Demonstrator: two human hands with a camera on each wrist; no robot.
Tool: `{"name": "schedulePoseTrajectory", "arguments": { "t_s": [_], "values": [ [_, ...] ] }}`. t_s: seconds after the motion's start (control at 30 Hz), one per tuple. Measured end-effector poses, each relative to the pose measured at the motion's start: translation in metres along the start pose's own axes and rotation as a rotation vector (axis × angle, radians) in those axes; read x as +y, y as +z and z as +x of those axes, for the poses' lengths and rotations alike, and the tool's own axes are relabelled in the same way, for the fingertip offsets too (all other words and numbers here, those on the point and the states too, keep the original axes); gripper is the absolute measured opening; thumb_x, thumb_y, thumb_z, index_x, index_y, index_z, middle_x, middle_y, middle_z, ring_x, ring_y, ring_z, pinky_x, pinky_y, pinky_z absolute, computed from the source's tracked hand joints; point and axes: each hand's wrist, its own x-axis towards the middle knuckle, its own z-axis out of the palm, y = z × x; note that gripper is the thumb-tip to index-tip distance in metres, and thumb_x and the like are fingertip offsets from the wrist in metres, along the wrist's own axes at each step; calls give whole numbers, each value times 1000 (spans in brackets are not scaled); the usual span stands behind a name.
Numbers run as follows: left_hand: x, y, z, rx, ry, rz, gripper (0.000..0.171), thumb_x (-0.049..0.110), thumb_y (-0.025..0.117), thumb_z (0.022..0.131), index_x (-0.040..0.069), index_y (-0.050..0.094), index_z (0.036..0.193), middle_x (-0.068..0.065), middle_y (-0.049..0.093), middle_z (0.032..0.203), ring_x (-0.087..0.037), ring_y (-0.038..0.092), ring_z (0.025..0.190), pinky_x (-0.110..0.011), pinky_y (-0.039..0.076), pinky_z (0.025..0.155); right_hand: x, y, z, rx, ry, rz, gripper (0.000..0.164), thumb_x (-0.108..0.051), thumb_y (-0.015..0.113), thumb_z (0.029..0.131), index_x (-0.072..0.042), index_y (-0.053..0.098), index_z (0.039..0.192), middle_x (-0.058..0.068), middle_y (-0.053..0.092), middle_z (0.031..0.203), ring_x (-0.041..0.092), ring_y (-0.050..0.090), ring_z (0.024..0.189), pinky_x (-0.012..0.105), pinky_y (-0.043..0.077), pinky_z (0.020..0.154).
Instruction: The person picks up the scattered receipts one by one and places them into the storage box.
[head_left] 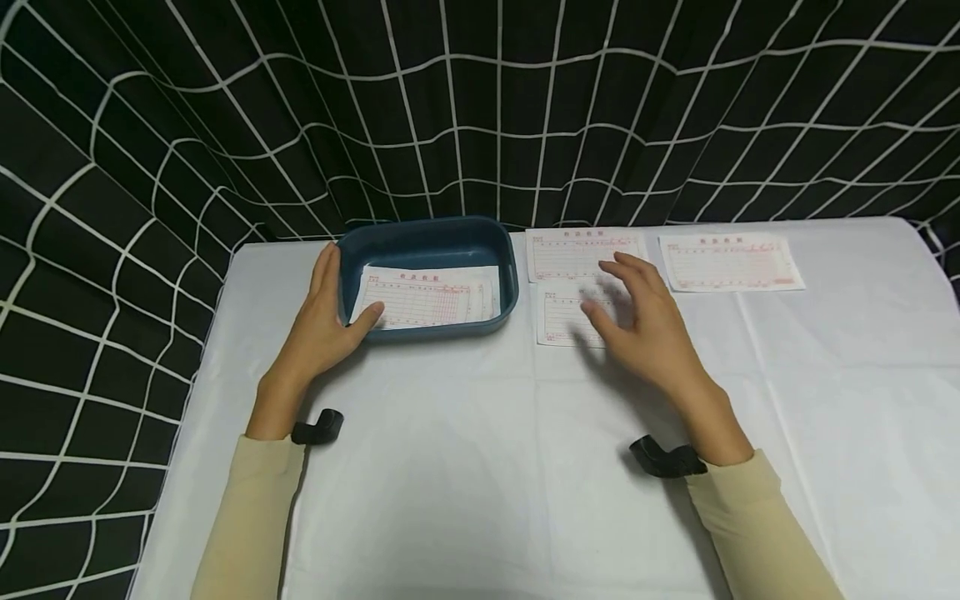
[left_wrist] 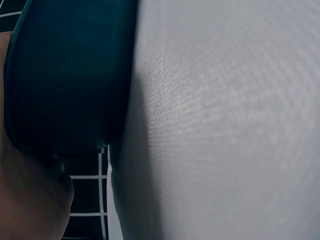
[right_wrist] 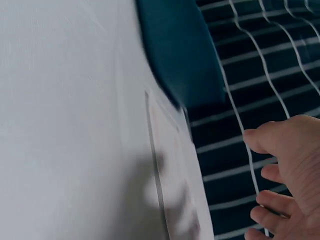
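My left hand [head_left: 318, 325] holds the left end of a dark blue plastic basin [head_left: 431, 332], thumb over the front rim and fingers along the outer side. In the left wrist view, the basin's wall [left_wrist: 75, 70] rises beside part of that hand [left_wrist: 30, 200]. Inside the basin lies a stack of white paper slips [head_left: 427, 298] printed with red forms. My right hand [head_left: 648, 329] hovers above a slip [head_left: 562, 321] on the table, partly covering it, fingers spread and slightly bent around nothing. The right wrist view also has this hand [right_wrist: 295, 175] holding nothing.
Behind the partly covered slip lies another slip [head_left: 562, 250], close to the basin's right side. Farther right is one more slip or small stack [head_left: 731, 265]. All lie on a white cloth-covered table [head_left: 450, 483]. A black curtain with white grid lines [head_left: 480, 108] hangs along the back and left.
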Motion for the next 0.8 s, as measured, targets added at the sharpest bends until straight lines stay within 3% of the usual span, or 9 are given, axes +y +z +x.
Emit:
{"name": "schedulePoseTrajectory", "arguments": {
  "t_s": [0.23, 0.5, 0.63, 0.8],
  "values": [
    [-1, 0, -1, -3, 0, 2, 105, 44, 69, 99, 6, 2, 171, -10, 1, 181, -36, 15, 167, -63, 24, 130, 25, -11, -14, 103, -3, 3, 50, -9, 76, 93, 4, 62, 139, 27, 56, 149, 49, 50, 143, 66, 37, 117],
    [-1, 4, -2, -15, -9, -5, 106, 45, 68, 99, 7, 1, 171, -9, 0, 181, -36, 14, 167, -63, 23, 130, 46, -10, -20, 70, 9, -41, 57, -7, 79, 91, 5, 58, 142, 29, 55, 148, 50, 49, 142, 65, 36, 118],
    [-2, 3, -2, -15, -12, 2, 106, 44, 68, 99, 6, 1, 171, -10, 0, 181, -36, 14, 167, -63, 23, 131, 50, -5, -22, 30, 45, -69, 61, -11, 80, 91, 6, 56, 145, 31, 53, 149, 52, 47, 143, 67, 35, 118],
    [-1, 0, 1, -15, 0, 13, 105, 46, 67, 99, 8, 1, 171, -9, 0, 181, -35, 15, 167, -63, 24, 131, 49, -7, -21, 40, 52, -86, 59, -9, 80, 91, 7, 57, 143, 32, 52, 149, 53, 47, 143, 68, 34, 118]
  ]
}}
